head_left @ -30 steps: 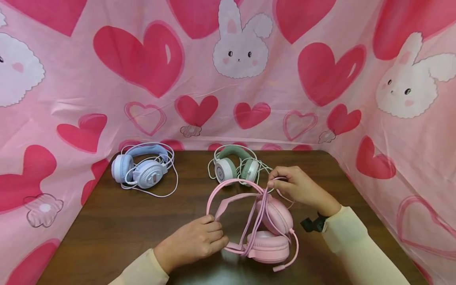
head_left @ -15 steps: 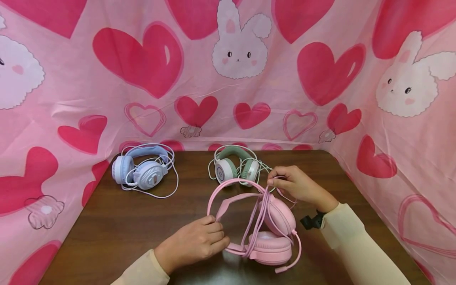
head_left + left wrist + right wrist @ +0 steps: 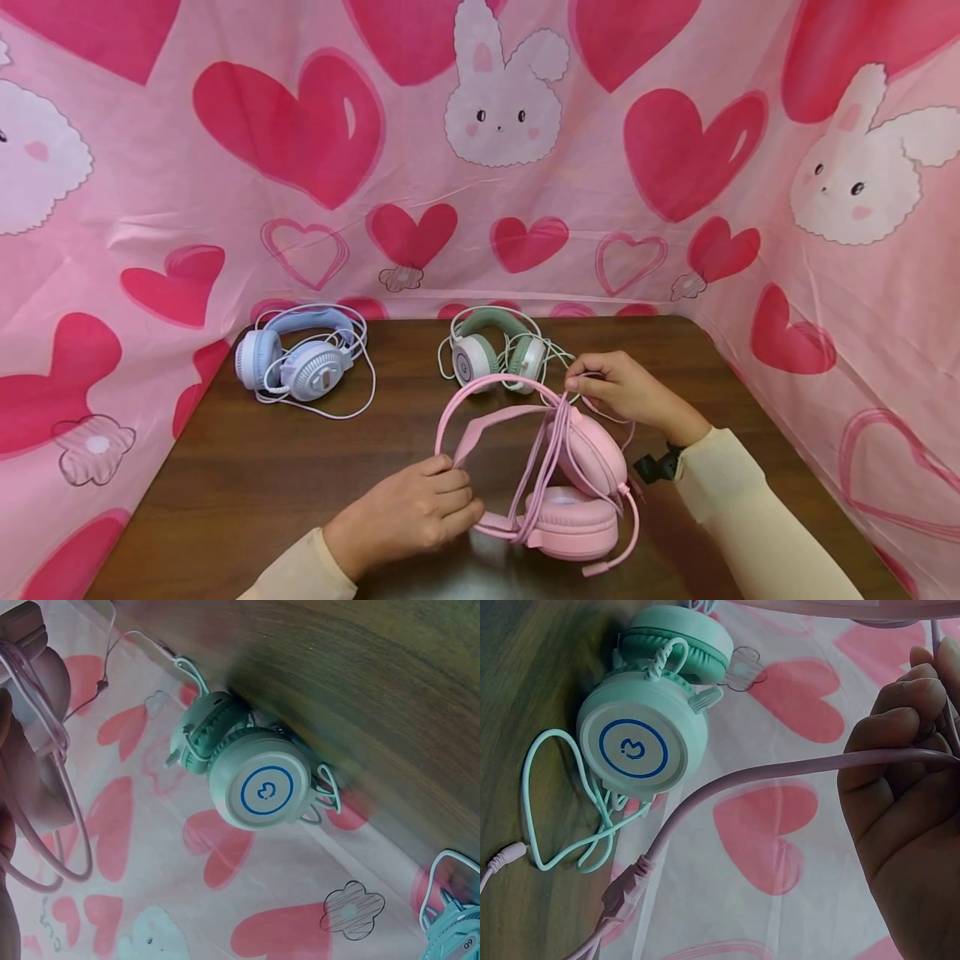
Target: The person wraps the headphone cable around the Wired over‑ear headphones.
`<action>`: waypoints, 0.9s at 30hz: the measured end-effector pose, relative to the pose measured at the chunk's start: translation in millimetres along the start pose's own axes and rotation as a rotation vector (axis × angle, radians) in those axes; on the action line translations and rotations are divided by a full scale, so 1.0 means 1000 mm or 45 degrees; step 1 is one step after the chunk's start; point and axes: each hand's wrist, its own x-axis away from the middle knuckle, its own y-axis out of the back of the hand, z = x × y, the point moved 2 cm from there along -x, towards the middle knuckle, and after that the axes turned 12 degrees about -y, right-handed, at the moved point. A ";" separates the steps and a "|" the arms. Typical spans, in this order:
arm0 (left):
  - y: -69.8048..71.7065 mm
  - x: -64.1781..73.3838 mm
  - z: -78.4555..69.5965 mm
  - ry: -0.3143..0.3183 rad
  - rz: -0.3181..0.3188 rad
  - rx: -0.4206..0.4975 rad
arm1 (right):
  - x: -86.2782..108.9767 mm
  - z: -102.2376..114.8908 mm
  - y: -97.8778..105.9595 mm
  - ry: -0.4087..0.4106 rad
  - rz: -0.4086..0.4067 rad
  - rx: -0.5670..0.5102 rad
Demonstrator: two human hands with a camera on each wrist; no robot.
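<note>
My left hand point(image 3: 412, 508) grips the band of a pink headset point(image 3: 573, 521) at its left side. Its two ear cups hang toward the right, and a thin microphone boom point(image 3: 632, 533) curves down from one of them. Several loops of pink cable point(image 3: 553, 450) wrap across the headband. Up at the top of those loops, my right hand point(image 3: 626, 387) pinches the cable between thumb and fingers. In the right wrist view a length of pink cable point(image 3: 780, 771) runs from that hand down to a splitter point(image 3: 626, 889). In the left wrist view only part of the left hand shows.
Behind the pink headset stands a white and green headset point(image 3: 474, 358) with its cable coiled around it. A pale blue headset point(image 3: 311, 367) sits at the back left of the dark wooden table point(image 3: 300, 467). A pink heart-patterned cloth point(image 3: 420, 183) encloses the back and sides.
The pink headset's ear cups and microphone have swung slightly to the right. The cable's loose end has shifted a little near the right wrist; both hands keep their holds.
</note>
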 end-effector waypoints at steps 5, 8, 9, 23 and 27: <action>0.007 -0.006 0.003 -0.024 -0.032 -0.015 | -0.001 -0.004 0.000 0.021 0.002 -0.029; 0.011 -0.008 0.004 -0.039 -0.047 -0.022 | -0.002 -0.006 0.000 0.061 -0.035 0.009; 0.012 -0.009 0.004 -0.043 -0.051 -0.023 | -0.002 -0.007 0.000 0.072 -0.052 0.027; 0.022 -0.017 0.005 -0.120 -0.134 -0.079 | -0.005 -0.025 0.005 0.177 -0.124 -0.065; 0.024 -0.018 0.006 -0.123 -0.147 -0.088 | -0.007 -0.027 0.006 0.235 -0.001 -0.118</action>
